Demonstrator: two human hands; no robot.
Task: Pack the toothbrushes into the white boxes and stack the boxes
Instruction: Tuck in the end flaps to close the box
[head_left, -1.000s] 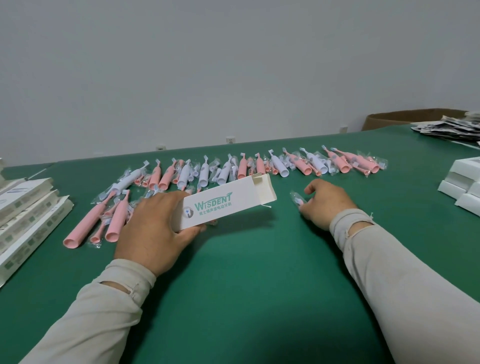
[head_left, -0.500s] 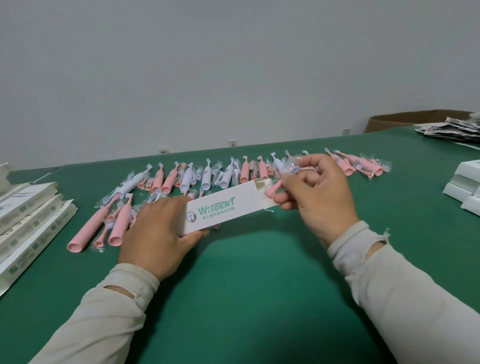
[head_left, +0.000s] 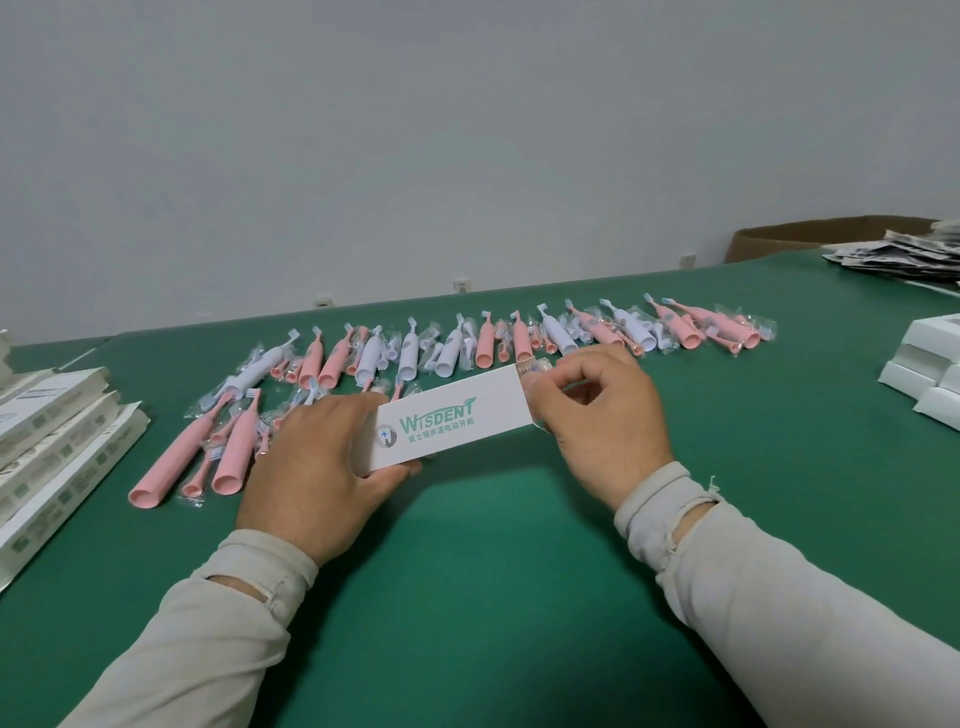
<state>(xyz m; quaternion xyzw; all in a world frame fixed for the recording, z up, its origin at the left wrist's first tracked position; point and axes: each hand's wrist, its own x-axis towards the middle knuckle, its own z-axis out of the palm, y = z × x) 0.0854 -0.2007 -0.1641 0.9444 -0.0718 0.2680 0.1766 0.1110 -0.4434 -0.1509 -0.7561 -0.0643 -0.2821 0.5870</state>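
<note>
On a green table, a white box lies lengthwise left to right, its open end toward the right.
The left hand grips its left end; the right hand pinches a wrapped piece at its mouth.

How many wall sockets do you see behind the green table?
3, low on the wall beyond the table: left socket, middle socket, right socket. Others may be hidden.

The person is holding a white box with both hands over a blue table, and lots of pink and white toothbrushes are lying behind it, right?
Nearly. The table is green, not blue, as the head view shows. The rest holds: the left hand and right hand hold the white box, with pink and white toothbrushes lying behind it.
</note>
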